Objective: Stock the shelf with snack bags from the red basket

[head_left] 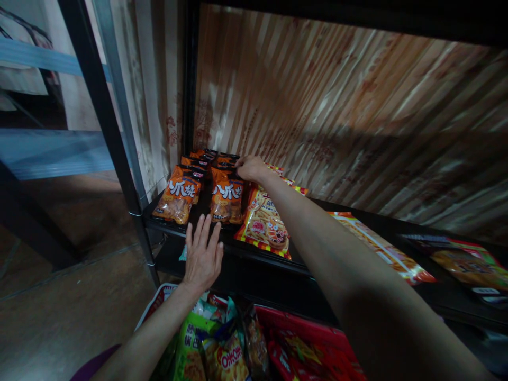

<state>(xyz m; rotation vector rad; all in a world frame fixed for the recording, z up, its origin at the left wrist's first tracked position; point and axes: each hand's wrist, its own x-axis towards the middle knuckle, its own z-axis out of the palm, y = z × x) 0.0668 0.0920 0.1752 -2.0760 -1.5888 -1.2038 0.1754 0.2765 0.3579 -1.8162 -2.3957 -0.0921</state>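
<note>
Right hand (252,168) at orange bag (226,194) (left hand (203,255) below).

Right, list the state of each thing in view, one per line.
Bare left hand: open, fingers spread.
Bare right hand: fingers curled, grip unclear.
Orange-and-black plastic snack bags: standing in two rows.
Red-and-yellow-edged plastic prawn-snack bag: filled, printed side showing.
Black shelf: partly stocked.
Green plastic snack bag: heaped with others.
Patterned curtain: hanging in folds.

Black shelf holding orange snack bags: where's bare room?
Free: shelf strip between white-striped bag and rightmost bag; narrow lane between the two orange snack bag rows. Crowded: left end, orange rows, "Prawn" snack bag and right hand close together.
</note>
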